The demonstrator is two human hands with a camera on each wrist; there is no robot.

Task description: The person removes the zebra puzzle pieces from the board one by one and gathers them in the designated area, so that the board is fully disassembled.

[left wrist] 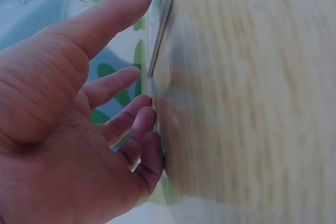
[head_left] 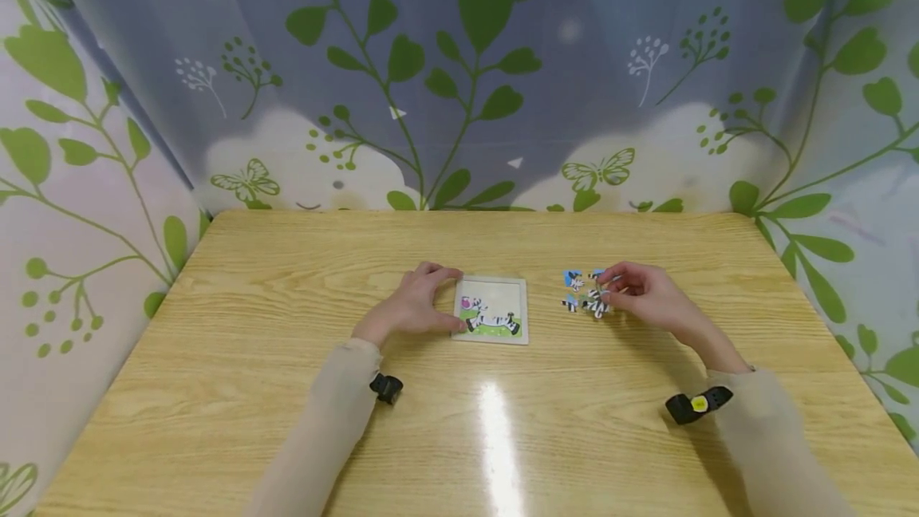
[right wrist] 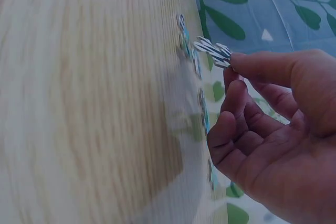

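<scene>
A square puzzle board [head_left: 495,291] with a pale rim lies flat mid-table, its lower part filled with green ground and part of a zebra, the upper part bare. My left hand [head_left: 409,305] rests at its left edge, thumb by the near corner and index finger by the far one. To the right, my right hand [head_left: 656,297] pinches a zebra-striped puzzle piece [right wrist: 214,53] between thumb and index finger, held up off the table. Close by lie several loose pieces, among them a blue and striped one [head_left: 573,279] and a smaller one [head_left: 570,304].
The wooden table [head_left: 345,453] reaches back to a patterned curtain [head_left: 459,102] with green leaves and butterflies. Each wrist wears a black strap with a small camera, seen on the left wrist [head_left: 386,388] and the right wrist [head_left: 692,407].
</scene>
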